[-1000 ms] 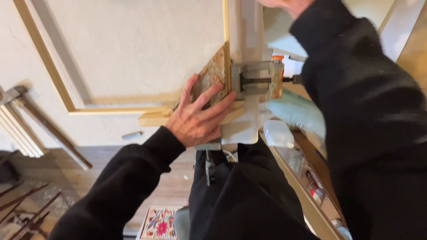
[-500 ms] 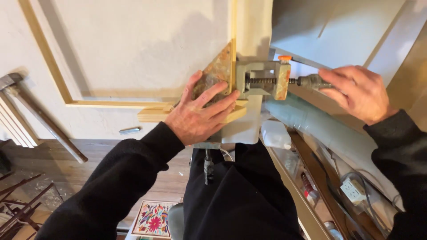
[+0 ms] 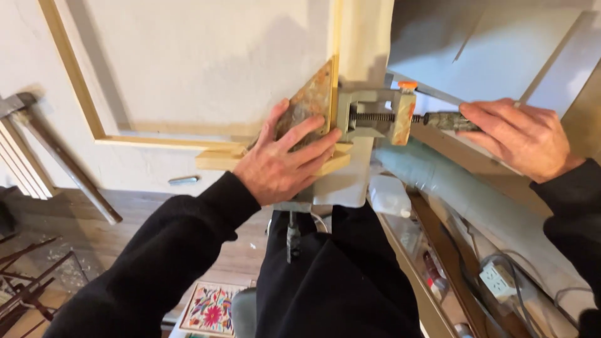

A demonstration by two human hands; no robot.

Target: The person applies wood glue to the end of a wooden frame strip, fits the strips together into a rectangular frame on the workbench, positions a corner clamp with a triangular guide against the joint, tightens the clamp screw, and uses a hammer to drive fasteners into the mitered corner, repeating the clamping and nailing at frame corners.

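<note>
I am pressing my left hand flat, fingers spread, on the triangular block at the frame corner; it looks stiff and rough, so unlikely to slip. My right hand is wrapping closed around the clamp handle, which feels like heavy metal. My palm is hiding the block's lower edge; the handle's end is covered too.
</note>
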